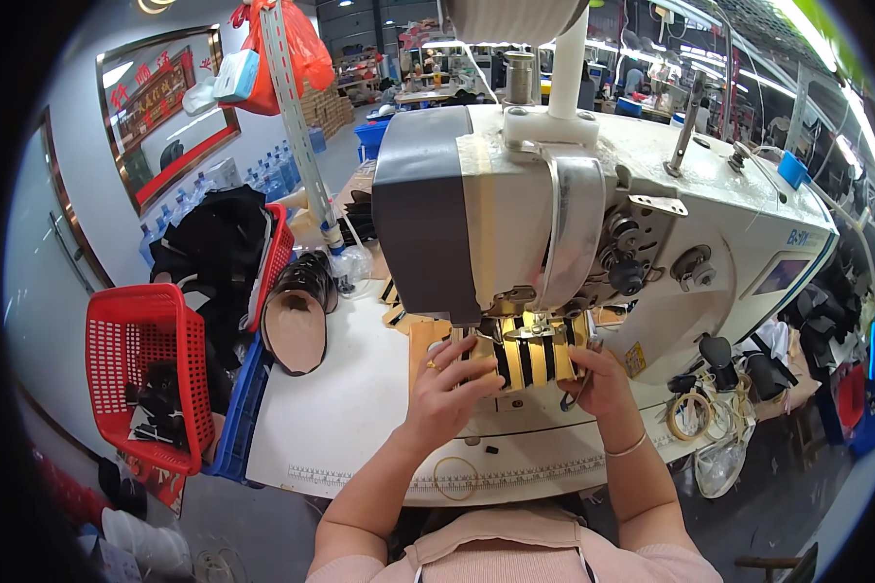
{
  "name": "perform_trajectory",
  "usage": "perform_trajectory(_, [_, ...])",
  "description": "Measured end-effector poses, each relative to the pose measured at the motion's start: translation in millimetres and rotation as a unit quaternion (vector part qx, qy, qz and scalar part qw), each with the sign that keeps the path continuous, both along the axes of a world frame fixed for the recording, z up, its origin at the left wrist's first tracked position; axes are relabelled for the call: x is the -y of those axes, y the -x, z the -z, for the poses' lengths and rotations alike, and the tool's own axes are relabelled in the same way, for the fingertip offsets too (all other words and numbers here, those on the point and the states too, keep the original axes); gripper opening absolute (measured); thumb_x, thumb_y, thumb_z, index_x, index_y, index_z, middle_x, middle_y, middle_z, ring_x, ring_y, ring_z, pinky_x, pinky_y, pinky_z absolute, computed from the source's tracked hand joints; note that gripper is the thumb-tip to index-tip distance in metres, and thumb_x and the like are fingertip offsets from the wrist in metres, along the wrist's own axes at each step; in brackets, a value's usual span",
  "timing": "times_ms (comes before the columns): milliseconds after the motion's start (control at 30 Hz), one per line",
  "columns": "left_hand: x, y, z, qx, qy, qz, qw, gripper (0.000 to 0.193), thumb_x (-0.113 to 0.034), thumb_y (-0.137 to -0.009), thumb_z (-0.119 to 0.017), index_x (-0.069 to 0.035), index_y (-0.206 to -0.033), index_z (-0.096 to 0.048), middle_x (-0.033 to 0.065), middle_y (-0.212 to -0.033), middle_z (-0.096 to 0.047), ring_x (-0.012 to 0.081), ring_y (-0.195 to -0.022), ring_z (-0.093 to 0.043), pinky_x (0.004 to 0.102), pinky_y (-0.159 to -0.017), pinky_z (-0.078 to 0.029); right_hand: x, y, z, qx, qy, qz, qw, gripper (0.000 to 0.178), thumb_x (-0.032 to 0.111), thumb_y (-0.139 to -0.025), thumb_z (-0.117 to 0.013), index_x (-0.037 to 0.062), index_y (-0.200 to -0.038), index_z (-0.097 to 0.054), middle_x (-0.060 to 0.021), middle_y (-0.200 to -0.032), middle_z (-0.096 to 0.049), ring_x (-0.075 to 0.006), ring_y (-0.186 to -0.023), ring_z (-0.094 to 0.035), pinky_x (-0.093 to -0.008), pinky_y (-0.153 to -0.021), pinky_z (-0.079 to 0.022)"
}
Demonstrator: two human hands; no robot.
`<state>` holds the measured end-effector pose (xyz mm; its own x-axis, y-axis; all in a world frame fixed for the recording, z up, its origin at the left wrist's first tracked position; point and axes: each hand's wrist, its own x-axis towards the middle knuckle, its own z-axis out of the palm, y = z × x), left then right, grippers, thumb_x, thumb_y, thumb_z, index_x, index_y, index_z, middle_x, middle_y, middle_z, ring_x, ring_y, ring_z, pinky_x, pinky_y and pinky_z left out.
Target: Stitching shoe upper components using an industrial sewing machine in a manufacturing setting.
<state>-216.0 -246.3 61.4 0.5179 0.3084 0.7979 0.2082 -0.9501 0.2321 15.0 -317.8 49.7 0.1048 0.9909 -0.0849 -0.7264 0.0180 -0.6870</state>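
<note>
A black-and-yellow striped piece (537, 361) lies beneath the presser foot (538, 330) of a large white and grey sewing machine (423, 214). My left hand (454, 387) rests at the piece's left edge, fingers stretched forward and apart; a ring shows on one finger. At the right edge is my right hand (605, 381), its fingers curled, thumb side near the stripes. A small dark looped tool (575, 392), perhaps thread snips, pokes out of that hand. The needle's tip cannot be made out.
Left on the white table (360, 408) stand black shoes (297, 325). A red basket (151, 379) with black pieces and a blue crate (238, 418) flank it. A ruler strip (389, 476) and a rubber band (456, 478) lie near the front edge. Tape rolls (690, 415) sit right.
</note>
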Motion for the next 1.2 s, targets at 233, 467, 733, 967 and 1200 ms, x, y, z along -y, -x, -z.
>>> perform_trajectory(233, [-29,-6,-8,0.053,0.019,0.058,0.997,0.023,0.002,-0.068,-0.059,-0.010,-0.086,-0.066,0.0045,-0.093,-0.062,0.0320,-0.097,-0.056,0.0416,-0.085,-0.043,-31,-13,12,-0.011,0.010,0.021,1.000,0.013,0.009,-0.079,-0.060,0.0060,-0.091,-0.056,-0.0038,-0.084,-0.060,-0.0130,-0.065,-0.061,-0.0256,-0.047,-0.053])
perform_trajectory(467, [-49,-4,-5,0.061,0.044,0.064,0.995,0.025,0.005,-0.066,-0.059,-0.011,-0.084,-0.066,0.0049,-0.089,-0.063,0.0273,-0.089,-0.058,0.0367,-0.076,-0.046,-51,-11,9,-0.039,0.026,0.033,0.998,0.007,0.008,-0.079,-0.058,0.0057,-0.083,-0.053,-0.0063,-0.079,-0.057,-0.0161,-0.061,-0.052,-0.0289,-0.048,-0.040])
perform_trajectory(733, [-118,-14,-5,0.237,0.610,0.183,0.733,0.024,-0.013,-0.084,-0.055,-0.003,-0.106,-0.057,0.0039,-0.092,-0.059,0.0138,-0.086,-0.055,0.0276,-0.075,-0.045,-74,-11,5,-0.099,0.050,0.012,0.994,0.006,0.011,-0.080,-0.055,0.0053,-0.081,-0.052,-0.0077,-0.074,-0.054,-0.0171,-0.061,-0.050,-0.0280,-0.049,-0.038])
perform_trajectory(967, [-149,-64,1,-0.195,0.262,0.013,0.945,0.039,-0.029,-0.087,-0.052,-0.006,-0.118,-0.049,0.0107,-0.119,-0.050,0.0236,-0.112,-0.046,0.0387,-0.095,-0.038,-61,8,3,-0.037,0.064,0.056,0.996,0.011,0.018,-0.086,-0.048,0.0090,-0.089,-0.052,-0.0030,-0.076,-0.054,-0.0145,-0.060,-0.050,-0.0244,-0.046,-0.036])
perform_trajectory(1200, [-95,2,-20,0.029,0.130,-0.157,0.979,0.019,-0.014,-0.078,-0.052,-0.001,-0.066,-0.053,0.0164,-0.064,-0.054,0.0371,-0.063,-0.052,0.0426,-0.059,-0.043,-7,121,30,0.308,-0.035,0.125,0.943,0.027,0.022,-0.087,-0.056,0.0044,-0.106,-0.051,-0.0001,-0.075,-0.053,-0.0049,-0.063,-0.045,-0.0206,-0.055,-0.039])
